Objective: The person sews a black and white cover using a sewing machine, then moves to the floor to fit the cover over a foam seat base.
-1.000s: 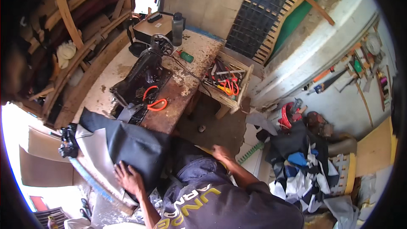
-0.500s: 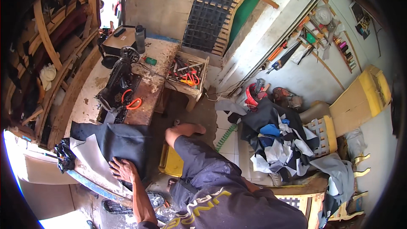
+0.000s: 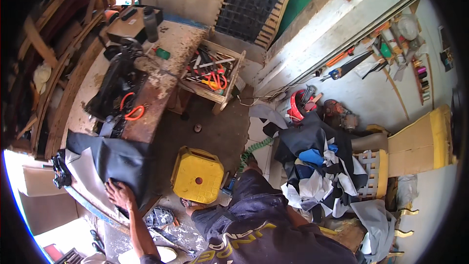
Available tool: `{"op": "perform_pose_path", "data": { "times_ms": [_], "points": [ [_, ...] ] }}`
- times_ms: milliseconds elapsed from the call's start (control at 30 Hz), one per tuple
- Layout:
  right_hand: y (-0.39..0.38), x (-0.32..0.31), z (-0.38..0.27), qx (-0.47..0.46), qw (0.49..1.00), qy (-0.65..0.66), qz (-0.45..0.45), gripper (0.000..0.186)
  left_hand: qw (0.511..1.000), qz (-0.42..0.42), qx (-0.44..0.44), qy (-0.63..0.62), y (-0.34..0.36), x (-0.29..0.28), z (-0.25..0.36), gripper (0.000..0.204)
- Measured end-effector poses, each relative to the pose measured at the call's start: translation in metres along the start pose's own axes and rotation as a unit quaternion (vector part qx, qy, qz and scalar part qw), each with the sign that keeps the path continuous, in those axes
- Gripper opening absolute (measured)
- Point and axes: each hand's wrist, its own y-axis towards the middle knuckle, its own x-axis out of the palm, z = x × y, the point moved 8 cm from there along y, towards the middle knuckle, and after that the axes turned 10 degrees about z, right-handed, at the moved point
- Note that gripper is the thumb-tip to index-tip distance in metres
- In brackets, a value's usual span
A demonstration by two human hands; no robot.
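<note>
My left hand (image 3: pixel 120 195) lies flat with its fingers spread on a black sheet of leather-like material (image 3: pixel 124 159). That sheet drapes over the near end of the worktable (image 3: pixel 163 76), beside a pale grey piece (image 3: pixel 84 168). Beyond the sheet stands a black sewing machine (image 3: pixel 115 83), and orange-handled scissors (image 3: pixel 133 107) rest by its base. Only part of my right arm (image 3: pixel 294 217) shows at my side; my right hand is out of sight. A yellow stool (image 3: pixel 198 173) stands on the floor right of the table, in front of my legs.
An open drawer (image 3: pixel 224 99) full of tools juts from the table's right side. To the right, black, grey and white scraps (image 3: pixel 312 166) are heaped near a red bucket (image 3: pixel 294 105). Hand tools (image 3: pixel 349 66) hang on the wall. A green coiled hose (image 3: pixel 254 151) lies on the floor.
My body has shifted right and my leg has come away from over the yellow stool, which now shows fully. The left hand stays flat on the sheet. The view has shifted.
</note>
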Motion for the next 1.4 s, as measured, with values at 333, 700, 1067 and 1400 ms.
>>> {"op": "perform_pose_path", "data": {
  "times_ms": [333, 700, 1067, 1400],
  "points": [
    [0.379, -0.270, -0.017, -0.168, 0.935, -0.072, 0.303, 0.016, 0.986, 0.105, 0.126, -0.028, -0.235, 0.017, 0.109, 0.061],
    [0.707, -0.407, 0.042, -0.031, 0.915, -0.288, 0.281, 0.045, 0.390, -0.314, -0.721, -0.480, -0.518, 0.234, 0.314, 0.086],
    [0.477, -0.689, 0.025, -0.191, 0.681, 0.141, 0.693, 0.043, 0.560, -0.260, -0.576, -0.535, -0.348, 0.326, 0.343, 0.051],
    [0.514, -0.700, 0.035, -0.045, 0.685, 0.328, 0.648, 0.060, 0.672, -0.634, -0.273, -0.267, -0.433, 0.234, 0.353, 0.049]
  ]
}}
